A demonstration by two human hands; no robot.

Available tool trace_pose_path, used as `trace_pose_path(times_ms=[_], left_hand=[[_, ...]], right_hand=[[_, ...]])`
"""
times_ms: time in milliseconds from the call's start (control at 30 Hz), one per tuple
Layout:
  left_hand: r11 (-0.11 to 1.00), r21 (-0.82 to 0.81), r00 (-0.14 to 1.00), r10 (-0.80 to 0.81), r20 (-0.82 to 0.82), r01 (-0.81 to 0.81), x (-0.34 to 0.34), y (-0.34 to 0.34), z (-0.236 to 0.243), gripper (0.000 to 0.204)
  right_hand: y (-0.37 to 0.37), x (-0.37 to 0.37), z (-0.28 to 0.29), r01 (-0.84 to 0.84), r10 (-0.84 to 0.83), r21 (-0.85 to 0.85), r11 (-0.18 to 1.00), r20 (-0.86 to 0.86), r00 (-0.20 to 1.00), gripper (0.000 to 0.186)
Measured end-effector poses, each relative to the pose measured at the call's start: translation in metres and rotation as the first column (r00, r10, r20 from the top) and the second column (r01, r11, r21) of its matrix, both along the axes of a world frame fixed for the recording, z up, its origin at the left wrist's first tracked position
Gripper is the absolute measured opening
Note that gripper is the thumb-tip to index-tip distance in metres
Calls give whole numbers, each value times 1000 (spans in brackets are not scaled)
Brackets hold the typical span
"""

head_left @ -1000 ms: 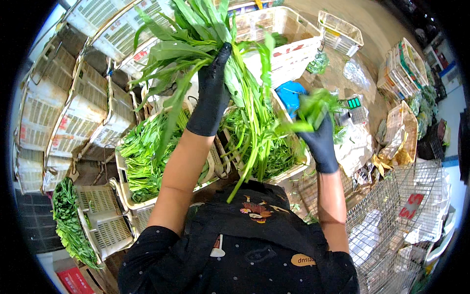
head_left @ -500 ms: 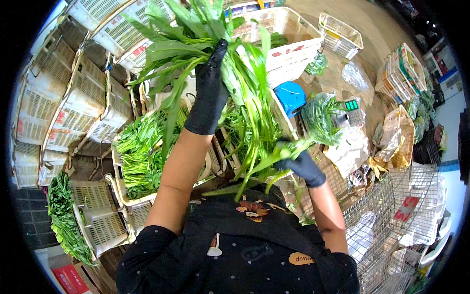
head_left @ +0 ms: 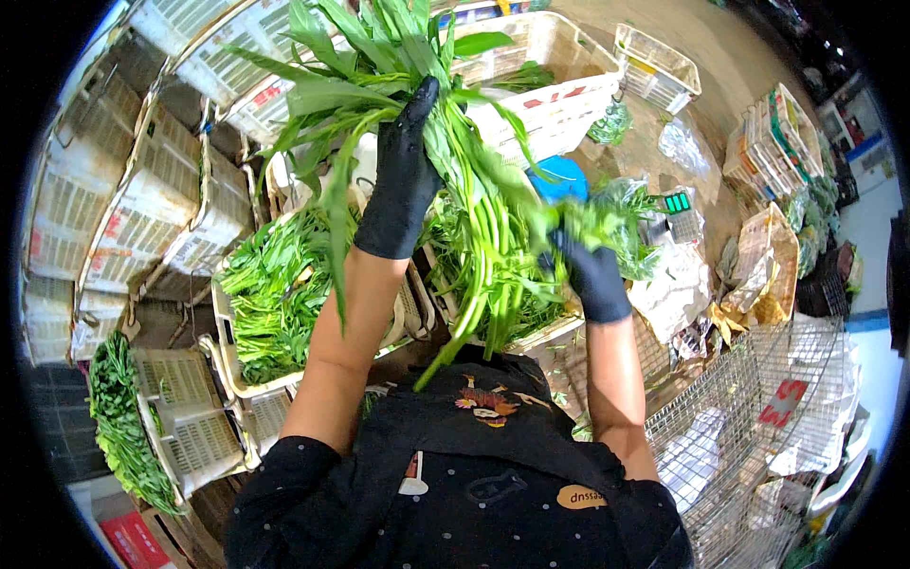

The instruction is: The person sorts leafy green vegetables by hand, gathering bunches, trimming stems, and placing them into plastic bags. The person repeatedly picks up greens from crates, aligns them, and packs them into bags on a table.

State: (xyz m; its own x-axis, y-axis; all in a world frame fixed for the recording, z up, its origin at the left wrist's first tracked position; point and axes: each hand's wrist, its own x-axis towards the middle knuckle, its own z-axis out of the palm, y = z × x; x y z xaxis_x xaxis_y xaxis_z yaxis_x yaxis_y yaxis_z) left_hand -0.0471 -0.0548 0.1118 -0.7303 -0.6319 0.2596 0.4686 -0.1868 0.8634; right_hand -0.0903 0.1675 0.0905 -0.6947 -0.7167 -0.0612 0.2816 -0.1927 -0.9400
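My left hand [head_left: 403,180], in a black glove, is closed around a big bunch of water spinach [head_left: 485,228], leaves pointing up and away and stems hanging toward me. To its right, my black-gloved right hand [head_left: 595,280] has its fingers closed on some leafy water spinach stems [head_left: 573,223], blurred by motion. Under the bunch stands a pale crate [head_left: 555,329] with more greens in it. At the left, a cream crate [head_left: 230,365] is filled with cut greens [head_left: 275,313] laid in rows.
Stacked white crates [head_left: 133,199] line the left side. A large white crate [head_left: 569,100] stands ahead, with a blue plastic object [head_left: 559,178] near it. Bagged greens [head_left: 621,223] lie beside a scale with a lit display [head_left: 676,203]. A wire cage [head_left: 720,427] stands at the right.
My right hand has moved up and slightly away from me, carrying leafy stems. My left hand keeps its hold on the bunch, almost still, while the hanging stems have shifted.
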Motion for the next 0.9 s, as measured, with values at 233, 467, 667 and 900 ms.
trace_pose_path(times_ms=[233, 467, 667, 900], left_hand=[[975, 221, 993, 9, -120, 18, -1, 1, 14, 35], [993, -88, 995, 82, 55, -77, 3, 35, 20, 35], [1000, -27, 999, 13, 42, -12, 8, 45, 20, 36], [997, 33, 997, -77, 22, 76, 1, 62, 9, 37]], right_hand=[[54, -16, -173, -29, 787, 917, 398, -325, 524, 70], [-34, -14, -41, -265, 271, 62, 962, -325, 906, 88], [-54, 7, -29, -209, 246, 130, 969, -507, 826, 85], [-37, -23, -46, -259, 223, -121, 958, -250, 942, 87]])
